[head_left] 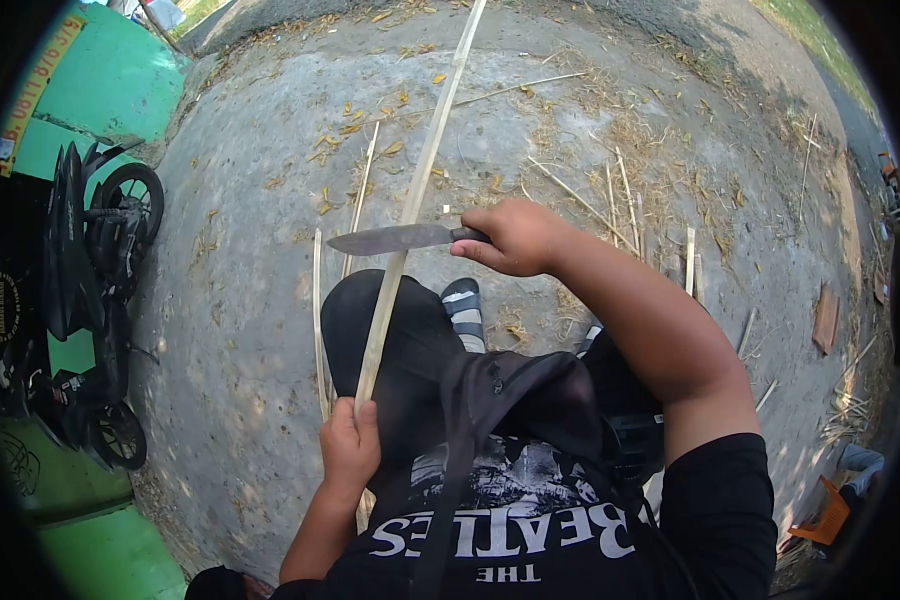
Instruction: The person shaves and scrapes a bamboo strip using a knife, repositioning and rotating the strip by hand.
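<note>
A long, pale strip that looks like split bamboo [425,165] runs from my lap up past the top edge of the head view. Near its lower end my left hand [350,440] is closed around it, beside my thigh. My right hand [510,237] grips the dark handle of a knife [395,239]. The broad blade lies across the strip just beyond my knee, its tip pointing left. Whether the edge bites into the strip cannot be made out.
Several thin strips [360,195] lie on the concrete ground [240,290] ahead and to both sides, among dry leaves and shavings [560,125]. A motorcycle [90,240] stands at the left by a green wall [120,75]. A brown wooden piece [826,318] and an orange object [823,512] are at the right.
</note>
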Demonstrator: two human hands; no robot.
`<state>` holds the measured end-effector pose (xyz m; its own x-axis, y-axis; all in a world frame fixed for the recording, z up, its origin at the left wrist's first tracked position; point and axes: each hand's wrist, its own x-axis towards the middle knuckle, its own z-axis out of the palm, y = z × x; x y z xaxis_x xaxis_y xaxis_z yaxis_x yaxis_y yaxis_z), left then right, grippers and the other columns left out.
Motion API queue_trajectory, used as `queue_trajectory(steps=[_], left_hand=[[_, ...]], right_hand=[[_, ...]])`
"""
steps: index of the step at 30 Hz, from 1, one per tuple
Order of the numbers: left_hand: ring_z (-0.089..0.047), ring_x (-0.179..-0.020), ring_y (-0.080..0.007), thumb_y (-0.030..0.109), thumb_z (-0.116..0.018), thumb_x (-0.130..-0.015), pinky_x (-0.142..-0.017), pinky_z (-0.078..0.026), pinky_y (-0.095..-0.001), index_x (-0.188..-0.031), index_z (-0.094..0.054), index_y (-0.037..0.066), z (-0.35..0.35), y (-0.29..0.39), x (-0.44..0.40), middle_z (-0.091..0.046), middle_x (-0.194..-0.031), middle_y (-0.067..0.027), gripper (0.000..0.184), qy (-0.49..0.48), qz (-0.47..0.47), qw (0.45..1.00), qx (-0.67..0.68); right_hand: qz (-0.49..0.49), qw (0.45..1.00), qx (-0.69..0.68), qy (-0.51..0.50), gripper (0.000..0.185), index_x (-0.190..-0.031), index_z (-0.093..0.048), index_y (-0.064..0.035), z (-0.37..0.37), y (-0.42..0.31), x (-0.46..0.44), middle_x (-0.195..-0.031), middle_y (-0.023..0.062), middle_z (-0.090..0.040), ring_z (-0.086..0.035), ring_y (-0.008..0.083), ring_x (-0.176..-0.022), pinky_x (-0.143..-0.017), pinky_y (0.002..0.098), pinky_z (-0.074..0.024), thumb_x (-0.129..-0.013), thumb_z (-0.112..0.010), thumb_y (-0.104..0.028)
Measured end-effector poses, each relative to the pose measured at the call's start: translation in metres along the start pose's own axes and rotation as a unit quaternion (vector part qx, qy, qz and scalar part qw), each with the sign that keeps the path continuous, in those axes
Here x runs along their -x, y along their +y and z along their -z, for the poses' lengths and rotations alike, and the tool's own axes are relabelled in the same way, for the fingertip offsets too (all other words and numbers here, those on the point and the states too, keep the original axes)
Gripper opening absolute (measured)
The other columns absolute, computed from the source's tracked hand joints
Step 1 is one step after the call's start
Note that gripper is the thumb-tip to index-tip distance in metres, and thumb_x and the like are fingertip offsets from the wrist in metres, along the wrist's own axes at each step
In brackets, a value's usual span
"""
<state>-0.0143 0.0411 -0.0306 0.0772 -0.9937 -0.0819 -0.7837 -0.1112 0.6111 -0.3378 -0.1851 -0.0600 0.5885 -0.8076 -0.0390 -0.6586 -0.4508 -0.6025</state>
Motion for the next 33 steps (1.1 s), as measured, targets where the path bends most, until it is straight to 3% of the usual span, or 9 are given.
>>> queue_trajectory(steps=[5,14,17,23,27,30,32,33], left_hand=[[-0.062,-0.057,-0.0332,0.03,-0.062,-0.106,-0.054,-0.045,-0.0427,-0.086,-0.056,0.001,-0.002,-0.001,0.003,-0.058,-0.064,-0.0168,0.035,0.015,-0.005,1.0,0.009],[-0.062,-0.059,-0.0403,0.028,-0.064,-0.104,-0.055,-0.046,-0.0446,-0.086,-0.056,0.001,0.003,0.004,0.013,-0.059,-0.065,-0.0194,0.034,0.016,-0.004,1.0,-0.017],[-0.063,-0.06,-0.0411,0.029,-0.064,-0.104,-0.055,-0.046,-0.0453,-0.086,-0.056,0.001,0.002,0.004,0.011,-0.059,-0.066,-0.0199,0.034,0.011,0.007,1.0,-0.015],[-0.063,-0.061,-0.0413,0.03,-0.064,-0.104,-0.056,-0.047,-0.0453,-0.086,-0.056,0.001,0.002,-0.001,0.011,-0.06,-0.067,-0.0199,0.035,0.012,-0.012,1.0,-0.011],[-0.063,-0.061,-0.0413,0.029,-0.065,-0.104,-0.056,-0.047,-0.0448,-0.085,-0.055,0.001,0.003,0.004,0.011,-0.06,-0.067,-0.0201,0.035,0.009,-0.009,1.0,-0.012],[-0.063,-0.06,-0.0411,0.029,-0.065,-0.104,-0.055,-0.047,-0.0447,-0.085,-0.054,0.001,0.008,0.005,0.012,-0.059,-0.066,-0.0201,0.035,-0.005,-0.012,1.0,-0.023],[-0.063,-0.06,-0.0412,0.03,-0.066,-0.103,-0.055,-0.046,-0.0448,-0.085,-0.054,0.002,0.008,0.005,0.013,-0.059,-0.066,-0.0199,0.036,-0.004,-0.021,0.999,-0.032],[-0.059,-0.057,-0.0342,0.031,-0.064,-0.104,-0.054,-0.045,-0.0424,-0.084,-0.053,0.002,0.007,0.003,0.013,-0.056,-0.064,-0.0168,0.037,0.003,-0.031,0.999,-0.028]], right_hand=[[0.006,0.999,0.024,-0.031,0.058,-0.103,-0.066,-0.0081,0.006,-0.006,0.0,-0.079,0.0206,-0.068,-0.067,0.0462,-0.085,-0.074,0.056,-0.0519,-0.1,-0.052,-0.064],[0.017,0.999,0.03,-0.023,0.058,-0.101,-0.068,-0.0076,0.008,-0.019,0.008,-0.08,0.0205,-0.068,-0.068,0.0457,-0.085,-0.075,0.056,-0.0522,-0.101,-0.052,-0.064],[-0.031,0.999,0.011,0.005,0.058,-0.102,-0.068,-0.0081,0.003,-0.004,0.002,-0.08,0.0207,-0.069,-0.068,0.0457,-0.085,-0.075,0.0561,-0.0524,-0.101,-0.052,-0.064],[-0.009,1.0,0.022,-0.003,0.06,-0.098,-0.067,-0.0039,0.008,-0.019,0.007,-0.08,0.0228,-0.069,-0.068,0.0451,-0.084,-0.074,0.055,-0.0522,-0.102,-0.051,-0.062],[-0.083,0.995,-0.041,0.045,0.06,-0.1,-0.068,-0.0041,0.019,0.01,-0.004,-0.08,0.0228,-0.069,-0.068,0.0445,-0.083,-0.075,0.054,-0.0516,-0.102,-0.052,-0.062],[0.005,0.997,-0.055,0.062,0.054,-0.092,-0.064,-0.0045,0.009,0.005,0.003,-0.072,0.0209,-0.064,-0.065,0.0457,-0.074,-0.067,0.0525,-0.0495,-0.103,-0.054,-0.056],[0.018,1.0,-0.012,0.023,0.053,-0.094,-0.063,-0.0052,-0.002,-0.01,0.006,-0.076,0.0207,-0.065,-0.065,0.0457,-0.078,-0.07,0.0537,-0.0497,-0.102,-0.055,-0.057],[0.007,1.0,-0.006,0.007,0.057,-0.097,-0.065,-0.005,0.003,-0.014,0.006,-0.079,0.0216,-0.067,-0.067,0.0456,-0.081,-0.073,0.0544,-0.0512,-0.102,-0.053,-0.061]])
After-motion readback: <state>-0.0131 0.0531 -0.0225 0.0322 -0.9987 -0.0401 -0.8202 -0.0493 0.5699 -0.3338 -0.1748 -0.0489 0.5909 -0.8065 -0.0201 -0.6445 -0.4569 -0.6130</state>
